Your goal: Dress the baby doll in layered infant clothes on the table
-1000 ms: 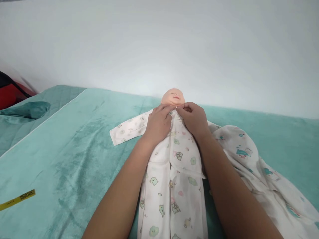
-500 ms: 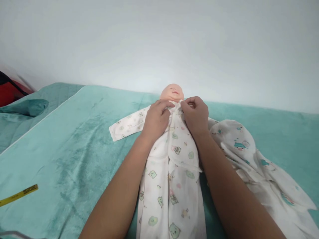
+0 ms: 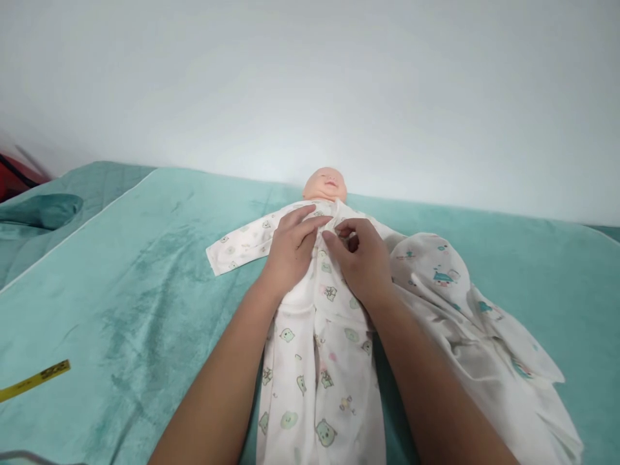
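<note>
A baby doll (image 3: 325,184) lies on its back on a teal blanket (image 3: 145,278), dressed in a white sleepsuit (image 3: 317,361) printed with small animals. My left hand (image 3: 289,248) rests on the doll's chest, fingers stretched toward the front opening. My right hand (image 3: 361,261) is beside it, fingers curled and pinching the sleepsuit's front edge at the chest. The doll's left sleeve (image 3: 237,244) lies spread out flat.
A second white printed cloth (image 3: 465,303) lies crumpled to the right of the doll. A yellow measuring tape (image 3: 33,381) lies at the lower left. A teal pillow (image 3: 39,210) and something red sit at the far left. A white wall is behind.
Both hands have moved down from the doll's neck to its chest. My left fingers have straightened out. The view has shifted slightly.
</note>
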The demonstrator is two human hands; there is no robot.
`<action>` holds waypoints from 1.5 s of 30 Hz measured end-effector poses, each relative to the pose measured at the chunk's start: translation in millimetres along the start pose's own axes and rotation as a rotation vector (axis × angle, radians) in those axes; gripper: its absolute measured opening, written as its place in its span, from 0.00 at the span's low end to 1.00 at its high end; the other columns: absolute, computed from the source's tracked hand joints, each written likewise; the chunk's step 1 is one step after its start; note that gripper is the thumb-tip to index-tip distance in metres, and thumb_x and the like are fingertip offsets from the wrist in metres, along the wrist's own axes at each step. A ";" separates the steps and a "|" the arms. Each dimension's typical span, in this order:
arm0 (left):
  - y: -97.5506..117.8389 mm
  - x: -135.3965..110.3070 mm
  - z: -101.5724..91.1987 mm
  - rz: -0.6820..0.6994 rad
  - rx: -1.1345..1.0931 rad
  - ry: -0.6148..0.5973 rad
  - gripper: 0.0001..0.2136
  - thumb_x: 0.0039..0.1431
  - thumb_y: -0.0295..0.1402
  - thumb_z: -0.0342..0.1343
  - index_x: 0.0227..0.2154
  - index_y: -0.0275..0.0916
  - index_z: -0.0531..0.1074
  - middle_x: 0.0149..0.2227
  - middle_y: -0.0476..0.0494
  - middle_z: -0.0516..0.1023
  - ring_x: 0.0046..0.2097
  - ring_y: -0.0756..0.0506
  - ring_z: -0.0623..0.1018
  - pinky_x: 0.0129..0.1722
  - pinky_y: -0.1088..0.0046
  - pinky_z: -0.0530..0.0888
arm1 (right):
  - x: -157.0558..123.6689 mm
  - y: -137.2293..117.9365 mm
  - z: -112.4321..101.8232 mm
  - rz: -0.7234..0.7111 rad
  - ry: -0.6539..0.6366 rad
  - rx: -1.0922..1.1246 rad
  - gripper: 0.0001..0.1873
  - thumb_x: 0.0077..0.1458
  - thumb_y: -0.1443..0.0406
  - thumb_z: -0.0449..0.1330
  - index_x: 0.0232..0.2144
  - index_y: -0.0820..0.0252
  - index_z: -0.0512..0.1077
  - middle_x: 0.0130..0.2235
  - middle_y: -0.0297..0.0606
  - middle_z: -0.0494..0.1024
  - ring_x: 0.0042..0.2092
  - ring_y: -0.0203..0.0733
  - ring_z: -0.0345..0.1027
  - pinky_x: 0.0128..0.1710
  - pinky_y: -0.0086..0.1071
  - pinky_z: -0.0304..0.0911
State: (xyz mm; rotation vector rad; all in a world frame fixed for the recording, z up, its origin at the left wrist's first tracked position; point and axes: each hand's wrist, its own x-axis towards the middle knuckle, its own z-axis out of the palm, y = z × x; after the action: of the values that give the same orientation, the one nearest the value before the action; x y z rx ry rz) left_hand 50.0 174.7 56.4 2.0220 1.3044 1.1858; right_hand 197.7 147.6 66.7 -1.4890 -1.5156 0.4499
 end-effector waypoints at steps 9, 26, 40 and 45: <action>-0.8 -0.4 0.3 0.016 0.008 -0.014 0.18 0.66 0.29 0.44 0.49 0.49 0.77 0.63 0.46 0.68 0.65 0.43 0.65 0.65 0.58 0.63 | 11.5 -4.7 2.0 -0.054 -0.052 -0.108 0.07 0.53 0.63 0.57 0.24 0.56 0.66 0.27 0.30 0.70 0.30 0.37 0.61 0.33 0.32 0.54; -1.6 -1.6 2.3 0.065 0.067 -0.052 0.18 0.68 0.30 0.42 0.53 0.48 0.73 0.64 0.43 0.65 0.66 0.42 0.62 0.65 0.54 0.62 | 17.0 0.5 -5.1 0.144 -0.056 0.144 0.09 0.53 0.59 0.59 0.27 0.57 0.71 0.25 0.29 0.70 0.28 0.36 0.60 0.33 0.32 0.55; 7.8 -6.9 -18.8 0.023 -0.208 -0.139 0.06 0.59 0.29 0.56 0.35 0.44 0.77 0.60 0.44 0.72 0.65 0.39 0.66 0.63 0.53 0.64 | 10.6 -17.1 -43.0 0.122 -0.238 0.051 0.19 0.59 0.54 0.56 0.21 0.57 0.64 0.22 0.29 0.67 0.26 0.35 0.59 0.26 0.30 0.52; 6.0 -5.3 -21.4 0.012 -0.215 -0.169 0.04 0.59 0.29 0.58 0.35 0.44 0.76 0.61 0.46 0.71 0.66 0.40 0.65 0.65 0.54 0.61 | -2.3 -36.2 -39.6 -0.059 -0.469 -0.361 0.17 0.56 0.56 0.59 0.21 0.57 0.63 0.24 0.31 0.69 0.25 0.34 0.57 0.24 0.31 0.46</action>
State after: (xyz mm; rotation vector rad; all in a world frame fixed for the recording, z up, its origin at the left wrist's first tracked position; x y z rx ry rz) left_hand 34.0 165.7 69.9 1.9300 1.0390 1.0832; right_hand 208.0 124.9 114.2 -1.6841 -2.0910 0.5374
